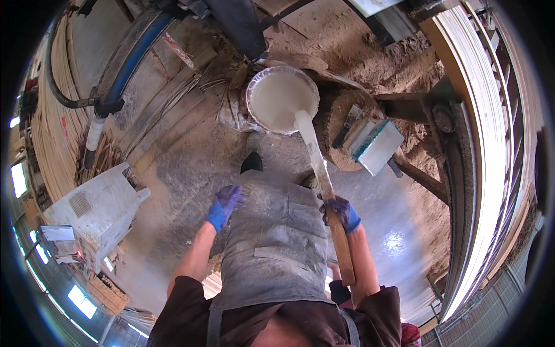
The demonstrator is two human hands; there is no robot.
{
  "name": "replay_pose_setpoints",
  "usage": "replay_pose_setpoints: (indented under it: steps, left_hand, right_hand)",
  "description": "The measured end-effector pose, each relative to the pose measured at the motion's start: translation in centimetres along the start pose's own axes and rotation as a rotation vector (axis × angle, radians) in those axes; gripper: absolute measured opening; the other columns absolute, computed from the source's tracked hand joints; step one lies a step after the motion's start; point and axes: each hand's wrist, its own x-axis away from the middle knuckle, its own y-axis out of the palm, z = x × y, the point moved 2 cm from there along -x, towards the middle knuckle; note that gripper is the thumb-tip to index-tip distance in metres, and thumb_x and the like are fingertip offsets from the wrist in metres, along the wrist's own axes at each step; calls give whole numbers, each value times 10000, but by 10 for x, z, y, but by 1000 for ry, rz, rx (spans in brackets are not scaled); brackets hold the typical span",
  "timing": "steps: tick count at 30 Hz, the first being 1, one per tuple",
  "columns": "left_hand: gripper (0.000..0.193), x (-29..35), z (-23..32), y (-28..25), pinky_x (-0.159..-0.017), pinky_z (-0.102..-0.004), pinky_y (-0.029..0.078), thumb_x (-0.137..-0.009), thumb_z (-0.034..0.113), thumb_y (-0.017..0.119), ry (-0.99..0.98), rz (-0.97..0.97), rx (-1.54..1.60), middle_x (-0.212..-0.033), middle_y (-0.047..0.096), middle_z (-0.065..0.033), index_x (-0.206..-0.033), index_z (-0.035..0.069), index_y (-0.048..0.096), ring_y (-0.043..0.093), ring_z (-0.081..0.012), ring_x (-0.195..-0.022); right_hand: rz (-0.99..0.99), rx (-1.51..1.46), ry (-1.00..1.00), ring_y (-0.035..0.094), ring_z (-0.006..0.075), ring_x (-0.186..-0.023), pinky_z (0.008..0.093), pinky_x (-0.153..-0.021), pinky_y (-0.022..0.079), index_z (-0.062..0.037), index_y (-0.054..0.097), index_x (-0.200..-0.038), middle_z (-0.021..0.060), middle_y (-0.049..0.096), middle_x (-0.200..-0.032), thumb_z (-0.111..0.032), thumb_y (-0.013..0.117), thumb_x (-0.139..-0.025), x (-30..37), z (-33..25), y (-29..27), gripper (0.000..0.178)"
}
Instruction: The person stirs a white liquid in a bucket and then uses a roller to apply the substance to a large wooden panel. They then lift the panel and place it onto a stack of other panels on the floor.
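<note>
My right hand (342, 213), in a blue and purple glove, is closed round a long wooden stick (338, 246). The far part of the stick is coated in white, and its tip meets the pale, creamy liquid in a round bucket (250, 99) lined with clear plastic. My left hand (226, 207), gloved the same way, is beside my dusty grey apron (277, 231) and holds nothing. Its fingers are stretched out toward the apron. To the right of the bucket lie a white block with a teal edge (378, 147) and a dark-handled tool (346, 126).
A grey metal box (95, 208) stands at the left, near stacked thin wood strips (58, 133). Loose strips and sawdust litter the floor. A metal frame (457, 173) with long pale boards (483, 115) runs along the right. A blue machine arm (136, 58) reaches in at the upper left.
</note>
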Motion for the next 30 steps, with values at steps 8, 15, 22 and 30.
replay_pose_setpoints:
  steps: [8, 15, 22, 30]
  left_hand:
    - [265, 18, -77, -4, -673, -322, 556, -911, 276, 620, -394, -40, 333, -905, 684, -106, -1040, 45, 622, 665, -196, -749]
    - [342, 29, -86, -62, -678, -335, 543, -927, 351, 572, -402, 28, 301, -974, 687, -134, -1115, 65, 592, 670, -220, -753]
    - [344, 41, -125, -72, -651, -342, 538, -917, 352, 578, -522, 88, 349, -925, 692, -133, -1125, 77, 585, 667, -220, -691]
    - [309, 51, -114, -47, -646, -321, 541, -924, 323, 561, -533, 11, 363, -932, 689, -138, -1106, 76, 592, 667, -214, -711]
  right_hand:
    - [474, 525, 92, 587, 169, -526, 307, -474, 494, -39, 546, -1156, 84, 609, -756, -273, 577, -927, 131, -42, 59, 329]
    - [615, 1476, 25, 614, 426, -926, 493, -785, 484, -52, 562, -1058, 254, 642, -966, -504, 403, -941, -75, -58, 2, 494]
    - [682, 1630, 363, 590, 458, -996, 510, -878, 461, -83, 566, -1132, 281, 632, -1027, -528, 356, -925, 25, -28, -3, 534]
    - [685, 1638, 304, 602, 478, -921, 527, -804, 475, -95, 548, -1115, 289, 637, -955, -535, 424, -917, 112, -40, 51, 499]
